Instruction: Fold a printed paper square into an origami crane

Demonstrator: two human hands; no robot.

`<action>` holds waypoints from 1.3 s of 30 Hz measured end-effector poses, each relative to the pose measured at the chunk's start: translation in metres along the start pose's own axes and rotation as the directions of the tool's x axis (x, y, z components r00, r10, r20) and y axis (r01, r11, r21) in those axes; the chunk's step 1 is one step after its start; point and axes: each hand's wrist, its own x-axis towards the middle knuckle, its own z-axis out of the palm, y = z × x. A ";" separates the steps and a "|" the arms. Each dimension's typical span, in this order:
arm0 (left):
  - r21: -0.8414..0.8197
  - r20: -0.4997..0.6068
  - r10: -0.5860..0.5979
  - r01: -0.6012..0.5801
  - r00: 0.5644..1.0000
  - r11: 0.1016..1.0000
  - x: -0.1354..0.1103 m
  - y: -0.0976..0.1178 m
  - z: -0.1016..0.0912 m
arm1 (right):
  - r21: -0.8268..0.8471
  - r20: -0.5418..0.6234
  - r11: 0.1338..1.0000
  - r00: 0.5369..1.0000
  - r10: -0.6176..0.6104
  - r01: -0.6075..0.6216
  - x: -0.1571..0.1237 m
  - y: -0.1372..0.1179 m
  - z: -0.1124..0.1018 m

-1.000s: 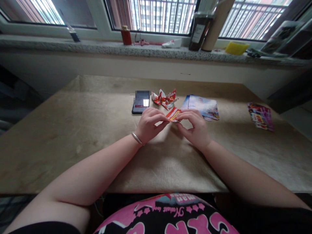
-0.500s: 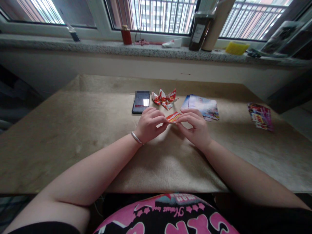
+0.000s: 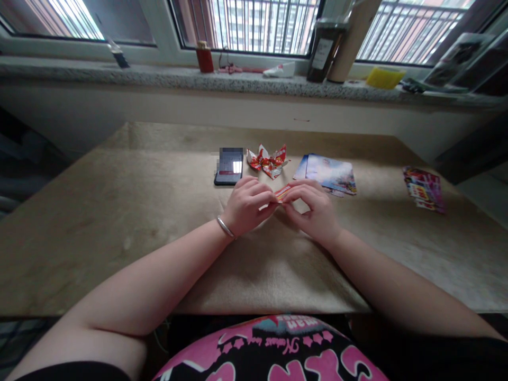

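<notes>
A small folded piece of red and white printed paper [image 3: 283, 191] is pinched between my two hands above the middle of the beige table [image 3: 119, 211]. My left hand [image 3: 249, 205], with a silver bangle on the wrist, grips its left end with curled fingers. My right hand [image 3: 313, 209] grips the right end, fingers bent over it. Most of the paper is hidden by my fingers. Just beyond my hands lies a finished folded red and white paper shape [image 3: 268, 160].
A dark phone [image 3: 229, 166] lies to the left of the folded shape. A stack of colourful printed sheets [image 3: 328, 173] lies right of it, and another stack [image 3: 424, 189] further right. The windowsill [image 3: 159, 78] holds a red can, a dark jar and a yellow sponge.
My hands have closed together over the paper, which now shows less and looks folded narrower. Both hands shifted slightly towards each other.
</notes>
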 end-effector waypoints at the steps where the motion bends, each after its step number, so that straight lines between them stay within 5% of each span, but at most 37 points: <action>1: -0.003 -0.002 -0.006 0.006 1.000 1.000 0.000 0.000 0.000 | 0.006 -0.005 1.000 1.000 0.008 -0.008 0.000 0.000 0.000; 19: 0.049 -0.015 0.110 -0.109 0.994 0.993 0.003 0.002 -0.003 | -0.005 0.042 1.000 0.999 -0.025 0.025 0.003 -0.002 0.002; 32: 0.015 0.043 0.057 -0.058 0.997 0.998 0.003 0.001 -0.003 | -0.045 0.048 0.999 0.999 -0.019 0.021 0.001 0.002 0.001; 39: 0.017 -0.013 0.065 -0.065 0.998 0.998 0.001 -0.001 -0.002 | -0.068 0.030 0.997 0.999 -0.026 0.028 0.001 0.006 0.001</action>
